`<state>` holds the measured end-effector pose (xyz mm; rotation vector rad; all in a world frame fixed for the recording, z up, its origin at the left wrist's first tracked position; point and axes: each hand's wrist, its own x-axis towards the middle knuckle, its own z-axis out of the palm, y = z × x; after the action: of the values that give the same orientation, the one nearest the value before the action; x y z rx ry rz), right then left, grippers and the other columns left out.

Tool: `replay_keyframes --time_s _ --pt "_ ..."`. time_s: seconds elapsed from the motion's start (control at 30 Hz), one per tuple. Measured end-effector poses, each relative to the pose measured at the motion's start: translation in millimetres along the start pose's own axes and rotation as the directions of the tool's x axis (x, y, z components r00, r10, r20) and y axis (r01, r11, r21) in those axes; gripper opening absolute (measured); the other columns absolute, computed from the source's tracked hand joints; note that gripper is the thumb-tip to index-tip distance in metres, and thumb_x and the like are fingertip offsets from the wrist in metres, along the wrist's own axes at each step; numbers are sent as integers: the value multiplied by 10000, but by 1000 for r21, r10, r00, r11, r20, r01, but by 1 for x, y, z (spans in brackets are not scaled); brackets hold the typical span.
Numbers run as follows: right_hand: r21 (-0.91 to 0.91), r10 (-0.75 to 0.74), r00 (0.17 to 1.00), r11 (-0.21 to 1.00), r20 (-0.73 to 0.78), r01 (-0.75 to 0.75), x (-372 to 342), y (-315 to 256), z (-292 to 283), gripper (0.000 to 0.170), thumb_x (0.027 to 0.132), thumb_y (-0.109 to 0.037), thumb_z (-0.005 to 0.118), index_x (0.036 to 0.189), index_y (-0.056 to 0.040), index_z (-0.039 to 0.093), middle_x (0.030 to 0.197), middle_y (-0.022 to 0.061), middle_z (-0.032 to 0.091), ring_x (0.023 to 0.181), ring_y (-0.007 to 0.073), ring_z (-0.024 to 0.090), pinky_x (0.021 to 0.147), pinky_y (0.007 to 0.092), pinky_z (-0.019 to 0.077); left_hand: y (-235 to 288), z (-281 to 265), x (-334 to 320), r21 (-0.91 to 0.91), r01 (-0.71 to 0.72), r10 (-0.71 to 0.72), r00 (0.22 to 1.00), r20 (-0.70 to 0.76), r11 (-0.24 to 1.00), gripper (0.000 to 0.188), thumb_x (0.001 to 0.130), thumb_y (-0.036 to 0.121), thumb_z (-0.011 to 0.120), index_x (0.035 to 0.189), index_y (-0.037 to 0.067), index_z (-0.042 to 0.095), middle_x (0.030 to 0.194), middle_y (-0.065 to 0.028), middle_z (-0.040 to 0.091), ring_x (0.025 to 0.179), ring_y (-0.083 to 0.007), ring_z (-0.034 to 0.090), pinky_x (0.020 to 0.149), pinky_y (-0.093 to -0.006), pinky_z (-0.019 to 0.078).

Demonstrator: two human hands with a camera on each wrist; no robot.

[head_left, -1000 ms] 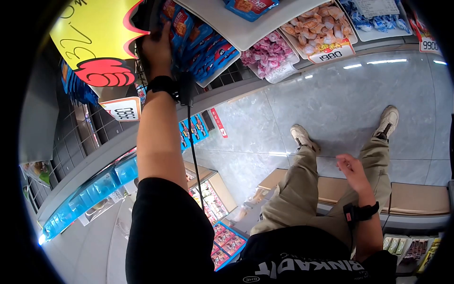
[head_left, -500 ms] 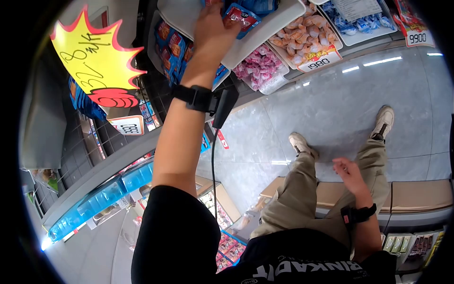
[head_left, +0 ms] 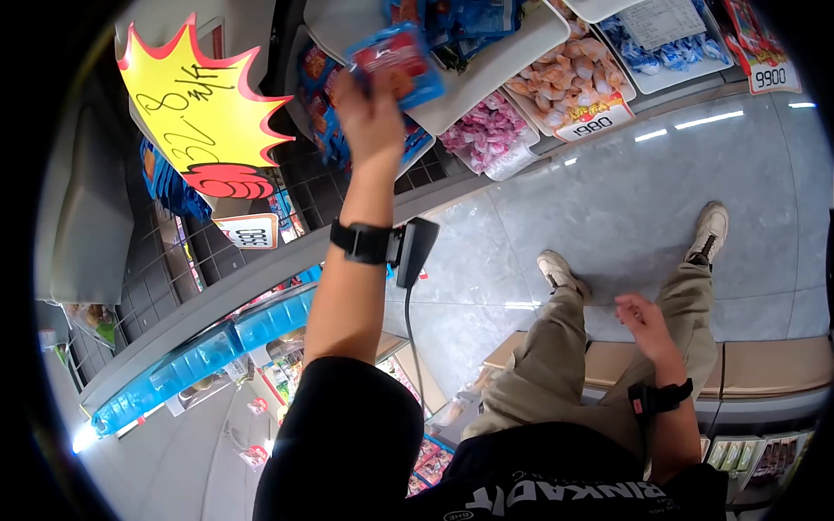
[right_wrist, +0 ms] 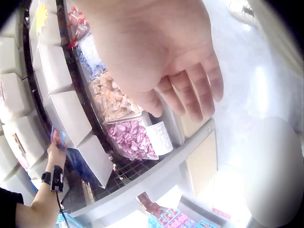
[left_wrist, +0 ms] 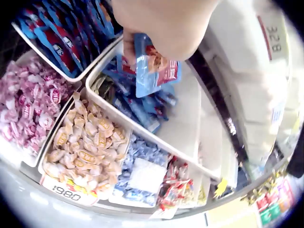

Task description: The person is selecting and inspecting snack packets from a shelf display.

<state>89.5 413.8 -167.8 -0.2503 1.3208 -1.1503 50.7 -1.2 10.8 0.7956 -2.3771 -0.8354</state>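
Note:
My left hand (head_left: pixel 372 126) holds a blue and red snack packet (head_left: pixel 404 69) over the edge of a white bin (head_left: pixel 486 82). In the left wrist view the packet (left_wrist: pixel 156 71) hangs tilted from my fingers, above more blue packets (left_wrist: pixel 142 107) lying in that bin; part of the grip is hidden behind my hand. A lower bin of similar blue packets (head_left: pixel 317 69) is just beyond the hand. My right hand (head_left: pixel 647 326) hangs beside my leg, holding nothing. Its fingers are loosely extended in the right wrist view, palm (right_wrist: pixel 156 52) showing.
Bins of pink wrapped candies (head_left: pixel 491 126), orange wrapped candies (head_left: pixel 573 69) and blue-white candies (head_left: pixel 665 35) line the shelf to the right. A yellow starburst price sign (head_left: pixel 195 104) stands left of my arm. Grey tiled floor (head_left: pixel 625 200) lies beyond the shelf edge.
My left hand has moved from the lower packet bin to the white bin, then drawn back toward me with a snack packet in its fingers. My right hand stays nearly still.

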Motion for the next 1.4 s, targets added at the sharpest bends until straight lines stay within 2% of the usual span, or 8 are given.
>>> replay_keyframes --time_s 0.23,0.67,0.87,0.93,1.03,1.2,1.27,1.4 --pt "-21 -17 1000 1000 3 17 3 2 5 218 805 -138 556 974 -1 562 719 65 588 636 125 533 557 257 432 -5 -66 7 -273 383 -470 729 -498 883 174 820 193 563 914 66 490 761 -23 562 613 -114 536 442 -199 367" --pt "-6 -13 1000 1000 9 13 2 5 4 220 805 -136 552 980 -4 553 722 69 589 644 130 544 552 261 433 -5 -66 16 -333 524 -619 695 -365 784 133 779 171 608 827 58 555 709 -18 547 488 -101 439 425 -180 313" --pt "23 -31 999 999 -12 31 2 9 4 210 802 -127 559 972 -6 562 715 64 584 644 121 543 554 255 431 -41 -74 46 309 329 -258 934 -248 893 297 806 207 574 992 -15 510 821 -111 612 692 -221 580 596 -293 462" --pt "32 -28 999 999 -17 28 1 11 2 207 802 -125 560 971 -6 563 714 62 583 645 119 543 555 254 431 -10 -60 40 903 232 -84 973 -217 362 329 837 244 517 1025 -23 478 891 -199 606 824 -316 596 702 -344 468" --pt "53 -35 999 998 -26 36 3 8 2 203 802 -121 559 972 -9 564 715 66 586 644 122 546 554 257 432 -13 -69 30 870 151 55 978 -199 468 439 845 411 442 1047 20 432 839 -248 600 788 -431 565 686 -446 435" --pt "5 -83 996 997 -31 83 3 5 -1 209 802 -124 564 979 -13 567 721 70 593 639 131 551 554 260 434 30 -32 11 707 83 -11 994 -106 702 321 825 239 521 1060 32 451 859 -156 616 791 -322 603 684 -362 475" --pt "22 -71 997 997 -41 72 2 9 -3 212 802 -126 564 982 -15 567 721 71 593 640 132 551 555 262 435 35 -3 25 666 -278 156 959 238 692 425 764 214 585 1109 17 434 941 -188 594 870 -319 584 731 -371 465" --pt "32 -56 998 998 -40 57 -2 2 -7 217 803 -133 563 985 -16 567 722 75 592 641 137 551 556 264 436 1 35 75 546 -208 127 975 183 811 590 634 203 687 1115 -25 434 943 -207 579 893 -329 568 765 -364 455"
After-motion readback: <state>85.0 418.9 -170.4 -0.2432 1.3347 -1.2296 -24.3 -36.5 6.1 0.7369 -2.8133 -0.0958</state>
